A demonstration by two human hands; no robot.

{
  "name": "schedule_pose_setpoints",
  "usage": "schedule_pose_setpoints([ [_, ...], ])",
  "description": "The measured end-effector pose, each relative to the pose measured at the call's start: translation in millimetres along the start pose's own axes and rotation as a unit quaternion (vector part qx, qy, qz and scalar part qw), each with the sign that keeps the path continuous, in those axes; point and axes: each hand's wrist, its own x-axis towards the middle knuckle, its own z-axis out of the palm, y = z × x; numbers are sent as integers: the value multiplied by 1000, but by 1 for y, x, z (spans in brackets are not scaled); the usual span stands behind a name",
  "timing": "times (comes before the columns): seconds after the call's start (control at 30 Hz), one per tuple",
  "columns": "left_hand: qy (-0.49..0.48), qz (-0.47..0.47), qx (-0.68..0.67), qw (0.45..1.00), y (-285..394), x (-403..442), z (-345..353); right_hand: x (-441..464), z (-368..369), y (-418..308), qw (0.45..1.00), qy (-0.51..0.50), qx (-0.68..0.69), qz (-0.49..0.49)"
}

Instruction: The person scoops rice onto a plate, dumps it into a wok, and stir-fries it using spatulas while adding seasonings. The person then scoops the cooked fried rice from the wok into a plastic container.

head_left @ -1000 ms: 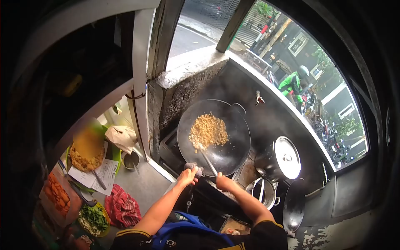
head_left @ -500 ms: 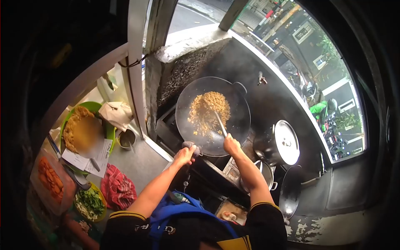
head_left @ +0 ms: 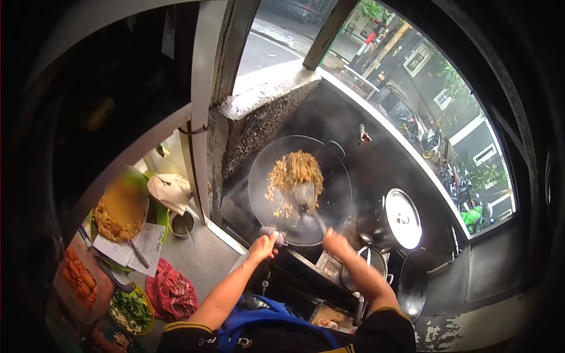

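Leftward of all fingers, red cloth [head_left: 170, 289] on table [head_left: 219, 259] | left hand [head_left: 262, 247]: fingers clamped on grey cloth [head_left: 267, 230] at wok [head_left: 336, 191] rim | food [head_left: 302, 166] in it, ahead of the fingers | right hand [head_left: 334, 242]: fingers clamped on ladle [head_left: 319, 221] | lidded pot [head_left: 403, 217] right of them

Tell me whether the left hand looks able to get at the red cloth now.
Probably yes: open counter leaves the way to the red cloth free. But the left hand holds a grey bundle at the wok's edge and would likely need to let go first.
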Motion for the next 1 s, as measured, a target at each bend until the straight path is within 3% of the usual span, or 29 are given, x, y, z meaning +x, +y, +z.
schedule_pose_setpoints([
  [0.07, -1, -5, 2, 1000, 3, 1, 0, 3, 29, -4, 999, -26, -21, -21],
  [0.13, 2, -13, 15, 1000, -4, 9, 2, 35, 35, -14, 997, -67, 43, 7],
  [0.17, 2, -17, 16, 1000, -8, 10, 7, 59, 29, -5, 999, 32, -7, -7],
  [0.23, 37, 44, 46, 997, -25, 21, 9, 68, 2, -9, 993, 59, -28, 99],
  [0.3, 36, 36, -6, 999, -26, 24, 15, 29, 32, 5, 998, 65, 11, 20],
  [0.33, 34, -46, -166, 984, -3, 16, 13, 13, 47, -7, 990, 1, 100, 101],
  [0.37, 27, -130, -321, 938, 11, 12, 11, 22, 58, -14, 989, 3, 101, 104],
  [0.43, -16, -96, -332, 938, 7, 22, 16, 31, 77, -24, 974, -211, -66, -58],
  [0.47, 12, -95, -314, 945, -5, 29, 23, 18, 69, -18, 990, -122, -34, -56],
  [0.5, 43, -92, -295, 950, -15, 36, 30, 16, 3, -28, 998, -30, -3, -53],
  [0.53, 82, -112, -317, 938, -11, 23, 37, 21, -15, -14, 997, -22, -56, -57],
  [0.57, 125, -126, -336, 925, 3, 2, 41, 16, -57, -14, 997, -69, -44, 12],
  [0.63, 61, -143, -375, 914, 32, -66, 35, -11, -124, 11, 999, -42, 12, -15],
  [0.7, 54, -204, -412, 886, 39, -95, 33, -42, -181, 28, 991, -87, 68, -72],
  [0.77, 15, -177, -409, 895, 39, -82, 30, -40, -189, 27, 980, -96, 147, -98],
  [0.83, 72, -132, -385, 911, 14, -36, 34, -18, -164, 14, 981, -68, 158, -91],
  [0.87, 65, -153, -390, 906, 13, -30, 37, -12, -143, 15, 980, -35, 170, -99],
  [0.93, 21, -137, -438, 888, 33, -99, 36, -29, -148, 21, 987, 11, 140, -82],
  [1.0, 27, -250, -461, 851, 16, -153, 27, -77, -215, 27, 995, -32, 81, -55],
])
